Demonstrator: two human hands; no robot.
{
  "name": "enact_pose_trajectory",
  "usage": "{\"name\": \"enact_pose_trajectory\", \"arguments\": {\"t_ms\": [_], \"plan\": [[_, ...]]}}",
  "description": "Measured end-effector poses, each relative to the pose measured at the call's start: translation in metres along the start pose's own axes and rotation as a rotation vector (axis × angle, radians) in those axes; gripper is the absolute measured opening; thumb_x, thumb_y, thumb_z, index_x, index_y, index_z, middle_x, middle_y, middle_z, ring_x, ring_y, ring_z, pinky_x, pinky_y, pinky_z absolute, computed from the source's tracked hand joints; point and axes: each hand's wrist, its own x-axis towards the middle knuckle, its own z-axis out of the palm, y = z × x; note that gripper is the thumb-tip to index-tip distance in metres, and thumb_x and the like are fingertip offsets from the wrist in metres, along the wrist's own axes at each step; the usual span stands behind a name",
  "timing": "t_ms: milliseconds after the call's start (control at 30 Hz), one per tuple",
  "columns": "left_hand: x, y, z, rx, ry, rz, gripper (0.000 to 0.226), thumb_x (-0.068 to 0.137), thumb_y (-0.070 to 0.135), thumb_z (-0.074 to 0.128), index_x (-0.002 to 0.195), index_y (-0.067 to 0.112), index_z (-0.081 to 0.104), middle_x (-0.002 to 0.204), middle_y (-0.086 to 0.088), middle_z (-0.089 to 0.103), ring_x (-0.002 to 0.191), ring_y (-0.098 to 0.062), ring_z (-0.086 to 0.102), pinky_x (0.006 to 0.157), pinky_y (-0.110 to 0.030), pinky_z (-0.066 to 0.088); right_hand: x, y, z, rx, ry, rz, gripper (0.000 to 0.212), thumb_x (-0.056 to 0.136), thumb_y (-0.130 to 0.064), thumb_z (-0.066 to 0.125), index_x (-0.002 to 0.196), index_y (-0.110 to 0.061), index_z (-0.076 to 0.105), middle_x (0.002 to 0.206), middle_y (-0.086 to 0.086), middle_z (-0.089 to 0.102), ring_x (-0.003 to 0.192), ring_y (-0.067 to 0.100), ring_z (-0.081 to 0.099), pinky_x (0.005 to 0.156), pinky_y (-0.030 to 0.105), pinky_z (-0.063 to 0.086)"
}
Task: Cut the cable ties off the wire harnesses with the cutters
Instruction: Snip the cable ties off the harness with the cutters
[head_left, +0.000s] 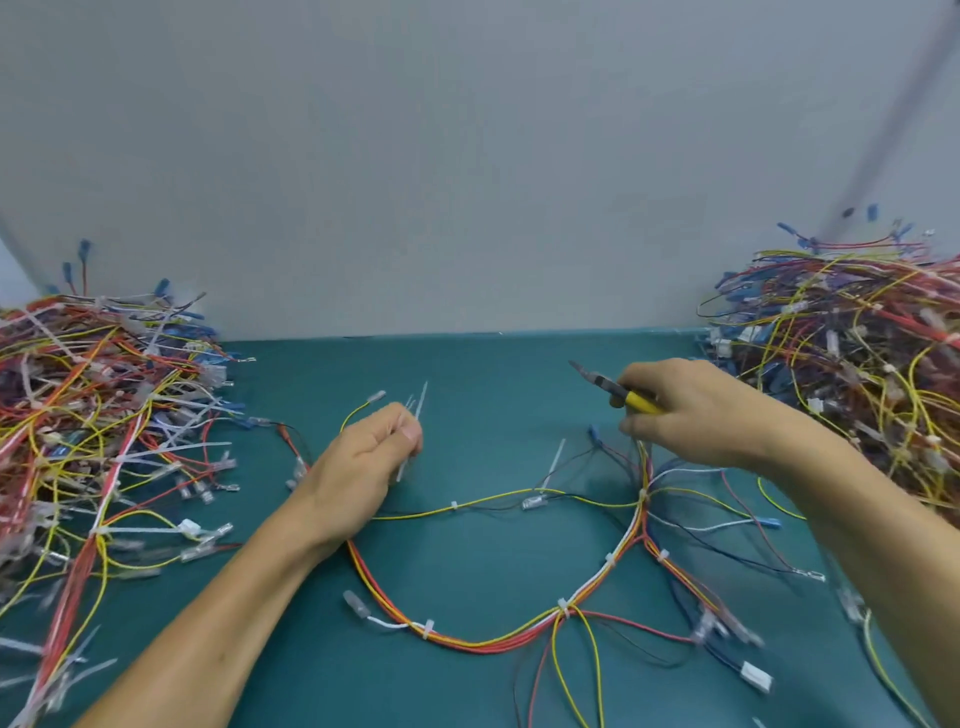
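While the wire harness (519, 639) is lying in a wide loop on the teal table (467, 374), the left hand (363, 467) is sitting over the loop's left end. Its fingers are curling inward and its thumb is pressing a few loose cable ties (418, 410) against the forefinger. Their white tails are sticking up past the knuckles, and a shorter end is showing below the hand.

The right hand (691, 415) is wrapping its fingers round the yellow handles of the cutters (618, 389). The tool's dark nose is pointing up and to the left, away from the wires and clear of the table. The tip is too blurred to tell whether the blades are parted. This hand is hanging above the spot where the harness branches are fanning out, and I cannot tell whether its lower fingers are touching the thin wires there.

Along the red, orange, yellow and white bundle, several short white bands (563, 608) are clamping the wires together. On the yellow branch running across the middle, one long-tailed tie (555, 462) is standing up at a slant, between the two hands.

A left heap (93, 415) of harnesses is spilling over the table's left side, with many long white tie tails bristling out of it. A right heap (857, 364), thick with blue terminals, is piling up against the grey wall (467, 156) just beyond the right forearm.
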Motion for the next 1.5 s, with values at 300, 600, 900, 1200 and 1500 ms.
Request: {"name": "enact_pose_trajectory", "arguments": {"t_ms": [300, 600, 900, 1200, 1500], "plan": [[0.004, 0.005, 0.005, -0.051, 0.045, 0.063, 0.026, 0.101, 0.006, 0.039, 0.093, 0.022, 0.059, 0.058, 0.009, 0.049, 0.048, -0.004, 0.036, 0.046, -0.013, 0.032, -0.012, 0.022, 0.002, 0.252, 0.024, 0.157, 0.004, 0.086, -0.023, 0.064, 0.085, -0.020, 0.062, 0.079, 0.004, 0.065, 0.077, 0.024, 0.064, 0.072, 0.041, 0.053], [-0.002, 0.020, 0.030, -0.381, 0.078, -0.213, 0.030, 0.091, -0.010, 0.027, 0.086, 0.016, 0.041, 0.054, -0.001, 0.044, 0.045, -0.016, 0.043, 0.045, -0.024, 0.029, 0.020, -0.016, 0.021, 0.067, -0.016, -0.003, 0.015, 0.080, -0.024, 0.065, 0.093, -0.018, 0.064, 0.088, 0.008, 0.065, 0.083, 0.028, 0.057, 0.072, 0.035, 0.050], [-0.001, 0.015, 0.028, -0.456, 0.088, -0.328, 0.028, 0.084, -0.008, 0.027, 0.082, 0.016, 0.042, 0.049, 0.003, 0.029, 0.040, -0.011, 0.024, 0.039, -0.019, 0.020, 0.047, -0.012, 0.013, -0.095, -0.247, -0.134, 0.030, 0.072, -0.012, 0.065, 0.096, -0.030, 0.069, 0.065, -0.014, 0.053, 0.061, 0.003, 0.050, 0.052, 0.020, 0.033], [-0.002, 0.015, 0.030, -0.420, 0.088, -0.321, 0.025, 0.088, -0.005, 0.029, 0.084, 0.014, 0.045, 0.048, 0.005, 0.028, 0.040, -0.010, 0.021, 0.039, -0.019, 0.019, 0.048, -0.014, 0.026, -0.007, -0.248, -0.158, 0.016, 0.077, -0.026, 0.073, 0.091, -0.026, 0.065, 0.087, -0.004, 0.067, 0.078, 0.016, 0.057, 0.064, 0.026, 0.040], [-0.001, 0.014, 0.030, -0.385, 0.070, -0.329, 0.025, 0.087, -0.005, 0.028, 0.084, 0.014, 0.044, 0.050, 0.005, 0.027, 0.041, -0.010, 0.020, 0.038, -0.019, 0.018, 0.046, -0.026, 0.030, 0.085, -0.285, -0.151, 0.014, 0.079, -0.027, 0.072, 0.091, -0.025, 0.064, 0.088, -0.004, 0.067, 0.081, 0.017, 0.060, 0.070, 0.029, 0.046]]}}
